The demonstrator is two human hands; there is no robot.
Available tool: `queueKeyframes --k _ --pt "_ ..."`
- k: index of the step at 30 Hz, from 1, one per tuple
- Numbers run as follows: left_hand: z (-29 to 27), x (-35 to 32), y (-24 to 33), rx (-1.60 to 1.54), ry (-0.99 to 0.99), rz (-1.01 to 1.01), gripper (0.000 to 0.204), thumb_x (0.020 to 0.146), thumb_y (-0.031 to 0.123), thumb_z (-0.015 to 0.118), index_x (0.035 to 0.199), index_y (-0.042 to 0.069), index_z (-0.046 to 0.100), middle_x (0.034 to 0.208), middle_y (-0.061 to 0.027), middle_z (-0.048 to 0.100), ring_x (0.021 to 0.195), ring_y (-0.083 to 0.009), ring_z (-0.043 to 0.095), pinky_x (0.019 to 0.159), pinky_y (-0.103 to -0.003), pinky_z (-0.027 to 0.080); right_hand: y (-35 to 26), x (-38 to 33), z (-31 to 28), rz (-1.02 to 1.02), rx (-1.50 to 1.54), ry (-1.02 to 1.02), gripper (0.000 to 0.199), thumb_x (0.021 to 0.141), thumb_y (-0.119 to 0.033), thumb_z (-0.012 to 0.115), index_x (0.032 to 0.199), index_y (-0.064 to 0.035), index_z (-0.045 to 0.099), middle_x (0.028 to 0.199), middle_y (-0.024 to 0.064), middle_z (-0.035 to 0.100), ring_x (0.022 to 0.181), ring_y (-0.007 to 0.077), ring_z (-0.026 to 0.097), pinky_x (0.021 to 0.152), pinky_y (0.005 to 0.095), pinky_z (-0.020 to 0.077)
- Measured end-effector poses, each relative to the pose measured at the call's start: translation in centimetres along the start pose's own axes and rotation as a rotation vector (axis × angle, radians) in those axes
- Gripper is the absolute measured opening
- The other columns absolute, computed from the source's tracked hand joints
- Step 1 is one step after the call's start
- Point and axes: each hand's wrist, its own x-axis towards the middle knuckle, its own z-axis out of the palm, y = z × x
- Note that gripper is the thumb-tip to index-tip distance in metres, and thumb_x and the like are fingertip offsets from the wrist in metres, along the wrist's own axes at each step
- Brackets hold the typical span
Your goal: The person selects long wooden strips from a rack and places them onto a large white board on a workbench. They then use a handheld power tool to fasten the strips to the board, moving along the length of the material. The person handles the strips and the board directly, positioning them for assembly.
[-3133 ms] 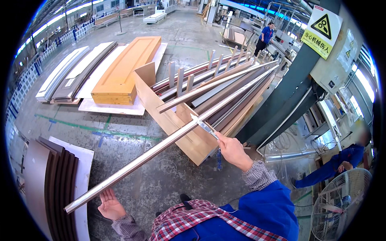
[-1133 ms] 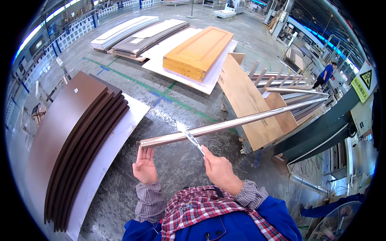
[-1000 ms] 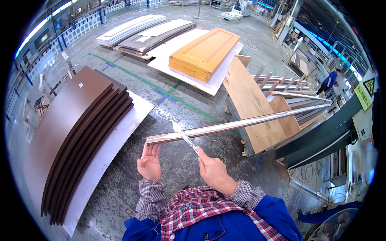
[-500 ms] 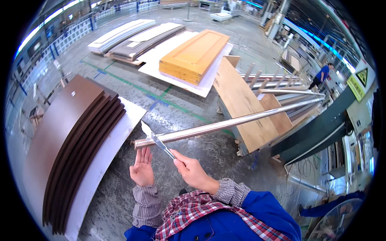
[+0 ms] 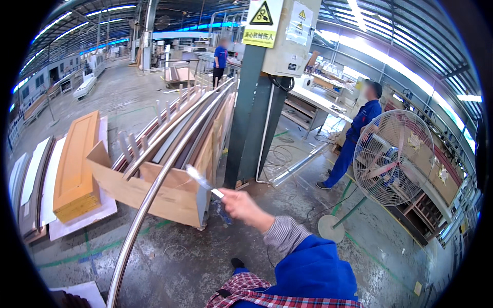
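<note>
My right hand (image 5: 244, 208) is closed around a slim putty knife (image 5: 204, 182), its pale blade pointing up and left. Hand and blade are slightly blurred. To their left, a long, shiny moulding strip (image 5: 138, 220) slants from the lower edge up over a wooden crate (image 5: 154, 192). More long strips (image 5: 192, 126) lie in that crate, between upright posts. The knife appears in front of the crate's near end; I cannot tell whether it touches anything. My left hand is outside the picture.
Orange panels (image 5: 77, 159) lie stacked on the left. A dark green column (image 5: 249, 118) stands behind the crate. On the right are a large pedestal fan (image 5: 395, 177) and a person in blue (image 5: 354, 138). Another person (image 5: 221, 57) stands farther back.
The view has swung to the right, bringing the column, fan and nearby person into fuller view. My left hand has left the picture. My right hand still holds the putty knife, now away from the strip's end.
</note>
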Motion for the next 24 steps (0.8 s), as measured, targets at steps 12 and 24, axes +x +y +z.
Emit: queueKeyframes --k 12,24 --pt "16.1 9.4 -10.6 0.302 0.200 -0.185 0.074 0.081 0.051 0.038 0.134 0.001 0.022 0.134 -0.0201 0.030 0.124 -0.0339 0.027 0.101 -0.045 0.020 2.2 34.9 -31.7 -0.021 -0.905 0.800 0.025 0.076 -0.016 0.049 0.084 0.0022 0.063 0.086 0.0231 0.061 0.087 0.0378 0.058 0.077 0.0430 0.0463" --pt "30.7 16.0 -17.2 0.568 0.306 -0.308 0.062 0.081 0.043 0.040 0.125 0.000 0.030 0.122 -0.0185 0.038 0.112 -0.0306 0.035 0.092 -0.042 0.026 0.0 54.3 -34.5 -0.100 -0.910 0.965 0.025 0.082 -0.007 0.044 0.102 0.0083 0.042 0.087 0.0236 0.058 0.082 0.0373 0.060 0.072 0.0423 0.0501"
